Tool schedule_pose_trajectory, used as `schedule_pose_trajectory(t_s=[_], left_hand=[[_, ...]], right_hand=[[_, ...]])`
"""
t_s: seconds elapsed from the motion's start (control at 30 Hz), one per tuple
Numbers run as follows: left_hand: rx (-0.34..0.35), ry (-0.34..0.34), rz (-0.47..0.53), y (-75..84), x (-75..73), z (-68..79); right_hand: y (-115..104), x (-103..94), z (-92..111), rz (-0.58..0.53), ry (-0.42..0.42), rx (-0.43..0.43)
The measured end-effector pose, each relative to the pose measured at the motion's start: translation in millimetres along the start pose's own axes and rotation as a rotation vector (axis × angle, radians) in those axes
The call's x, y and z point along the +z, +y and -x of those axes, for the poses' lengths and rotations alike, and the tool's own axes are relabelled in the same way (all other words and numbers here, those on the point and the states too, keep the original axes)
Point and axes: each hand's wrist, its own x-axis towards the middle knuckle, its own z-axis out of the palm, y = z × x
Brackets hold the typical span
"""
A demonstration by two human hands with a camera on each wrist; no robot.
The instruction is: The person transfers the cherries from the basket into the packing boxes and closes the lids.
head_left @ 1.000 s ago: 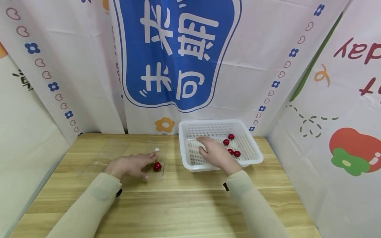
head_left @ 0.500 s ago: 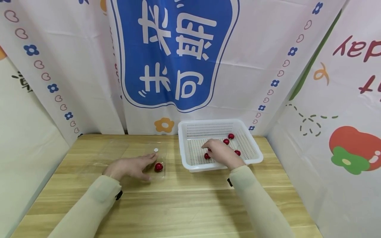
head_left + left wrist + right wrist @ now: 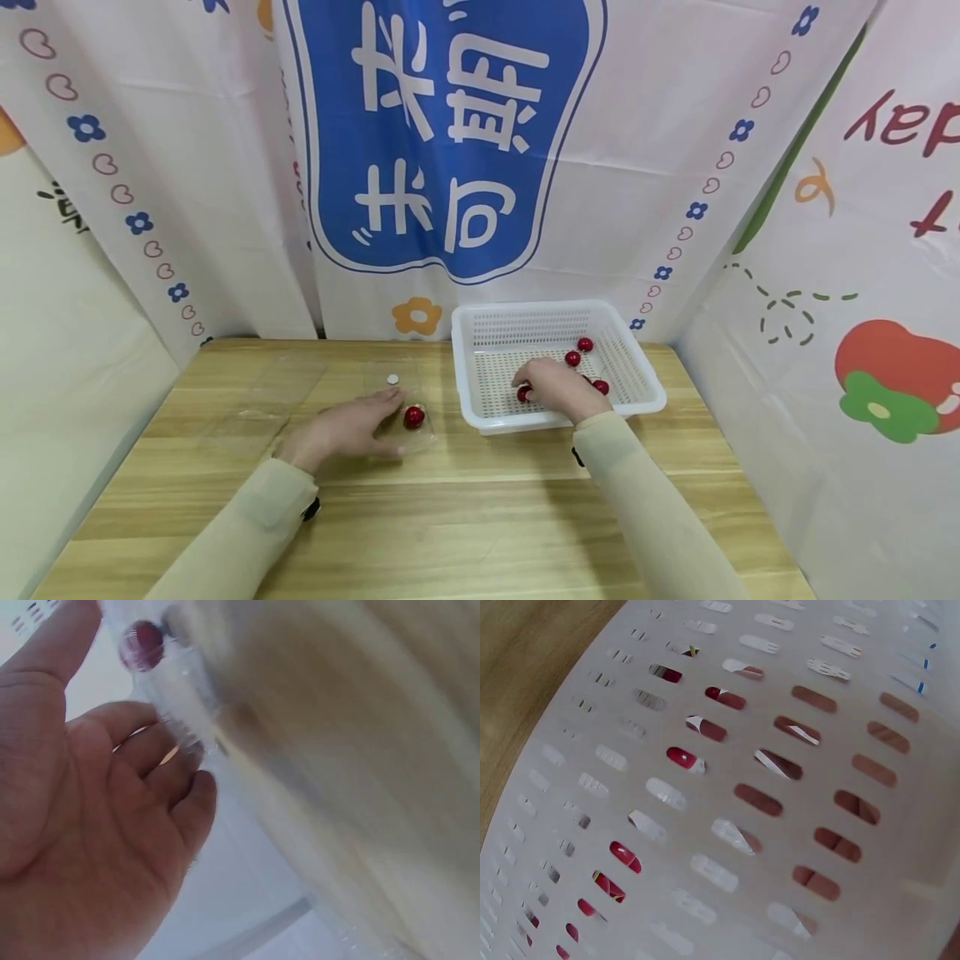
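In the head view my left hand (image 3: 348,429) rests beside an open clear plastic box (image 3: 427,437), fingers and thumb spread loosely along its side. The left wrist view shows those fingers bent at the box's edge. Inside the box lies one red cherry (image 3: 414,417), also visible in the left wrist view (image 3: 142,645). My right hand (image 3: 558,387) reaches down into a white perforated basket (image 3: 468,404), its fingers curled round a red cherry (image 3: 524,394). Through the basket's slots, the right wrist view shows parts of the fingers and red fruit (image 3: 682,757).
Several more cherries lie in the basket, including one (image 3: 573,358) behind the right hand. A clear plastic lid (image 3: 285,383) lies open to the left. A small white disc (image 3: 393,379) is at the box's far side. A printed curtain (image 3: 600,167) hangs behind the wooden table (image 3: 450,533).
My left hand and the plastic box with its cherry have slid a little to the right. My right hand has lowered in the basket, its fingers closing round a cherry.
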Motion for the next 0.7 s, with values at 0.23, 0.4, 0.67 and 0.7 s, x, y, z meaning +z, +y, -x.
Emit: schedule_pose_trajectory(t_s=[0.23, 0.4, 0.67, 0.7], left_hand=[[-0.01, 0.065, 0.003, 2.0, 11.2, -8.4], [-0.033, 0.062, 0.052, 6.6, 10.4, -9.0], [-0.051, 0.036, 0.132, 7.7, 8.3, -8.2], [-0.051, 0.028, 0.145, 7.5, 7.8, -8.1]], right_hand=[[2.0, 1.7, -2.3, 0.006, -0.022, 0.018], [1.9, 1.5, -3.0, 0.014, -0.027, 0.007], [2.9, 1.7, -2.6, 0.023, -0.027, -0.002], [3.0, 1.8, -2.8, 0.026, -0.026, -0.006]])
